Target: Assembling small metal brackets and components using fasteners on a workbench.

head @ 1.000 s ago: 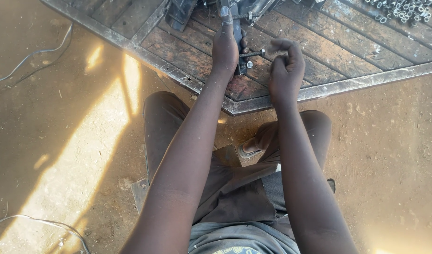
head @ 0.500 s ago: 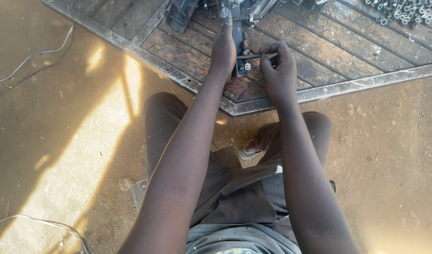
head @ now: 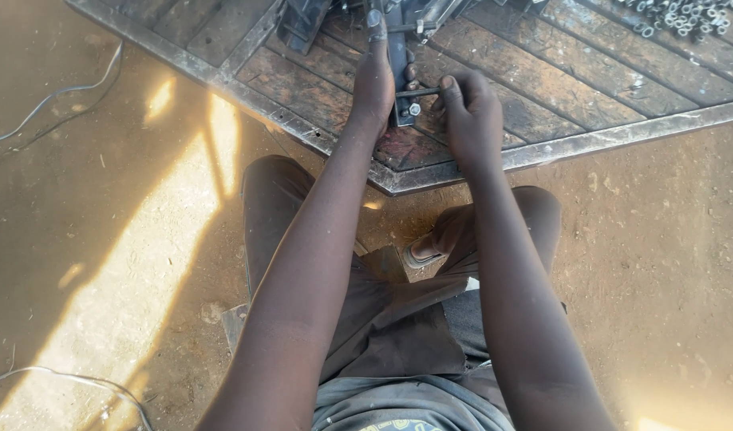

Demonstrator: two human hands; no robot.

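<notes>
I have the left hand (head: 374, 84) laid flat along a dark upright metal bracket (head: 398, 56), fingers stretched up its side, pressing it steady rather than closed around it. The bracket stands on the wooden platform (head: 542, 88), near its steel-edged corner. My right hand (head: 472, 120) is pinched shut on a thin rod-like tool (head: 418, 92) that runs level into the bracket, just above a small bolt (head: 414, 109) at its foot. I judge this is the tightening or loosening step on that fitting, mid-turn. The next move calls for a firm brace from the left while the right swings the tool without slipping off. A heap of loose nuts (head: 681, 14) lies well apart at the platform's far right. Cables (head: 55, 96) trail over the dirt on my left.
</notes>
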